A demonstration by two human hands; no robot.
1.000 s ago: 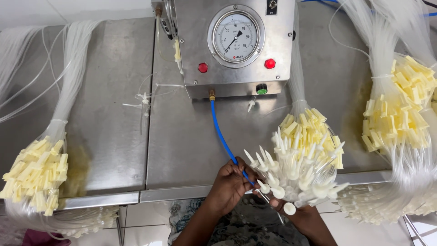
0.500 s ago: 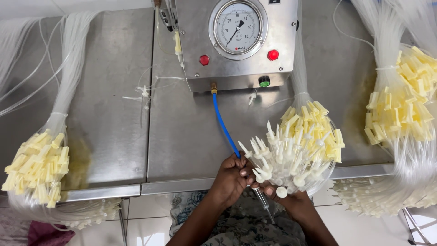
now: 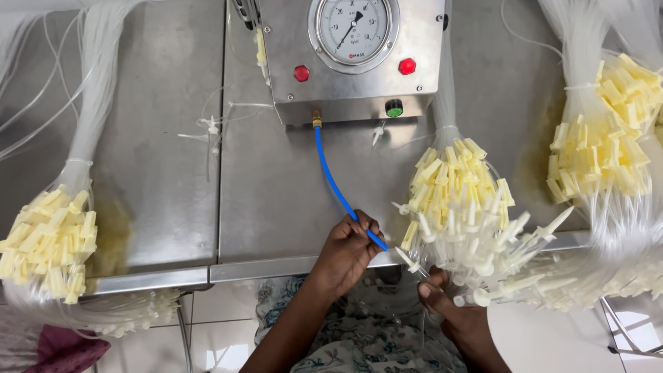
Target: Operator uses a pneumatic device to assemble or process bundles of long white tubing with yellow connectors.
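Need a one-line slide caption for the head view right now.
Left hand grips a blue hose from a gauge box while right hand holds a bundle of clear tubes.

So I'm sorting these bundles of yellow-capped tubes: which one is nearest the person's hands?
The middle bundle, just below the gauge box. Its white ends reach the right hand; the other two bundles lie at the table's far left and right edges.

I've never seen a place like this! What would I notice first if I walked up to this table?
Probably the big round dial on the steel box at the top middle, with a blue hose running down from it to the left hand. Then the bunches of thin clear tubes with pale yellow caps: one at the left, one in the middle above the right hand, one at the right.
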